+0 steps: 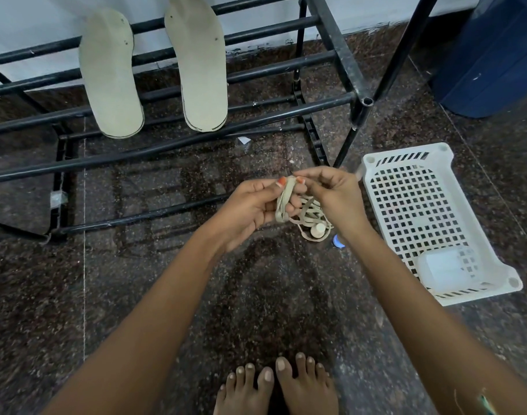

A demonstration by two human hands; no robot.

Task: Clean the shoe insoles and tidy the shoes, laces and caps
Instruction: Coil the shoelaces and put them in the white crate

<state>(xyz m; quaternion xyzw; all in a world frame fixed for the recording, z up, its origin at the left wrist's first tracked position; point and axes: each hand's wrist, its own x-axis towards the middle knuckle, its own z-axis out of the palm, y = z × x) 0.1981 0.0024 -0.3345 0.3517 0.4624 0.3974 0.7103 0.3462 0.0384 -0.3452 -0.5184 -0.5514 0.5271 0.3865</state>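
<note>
Two pale insoles, one (pixel 110 76) on the left and one (pixel 200 64) on the right, lie across the bars of a black metal shoe rack (pixel 286 115). Between my hands is a bundle of beige shoelaces (pixel 308 212). My left hand (pixel 250 205) pinches a folded loop of lace at its top. My right hand (pixel 334 196) grips the same loop from the other side. The rest of the laces hangs tangled below. Under the laces, on the floor, are a small white cap (pixel 317 230) and a blue-rimmed cap (pixel 338 241).
A white perforated plastic basket (pixel 481 253) stands on the dark speckled floor at the right, with a translucent container (pixel 449 272) in it. A blue bin (pixel 493 55) is at the top right. My bare feet (pixel 274 387) are at the bottom edge.
</note>
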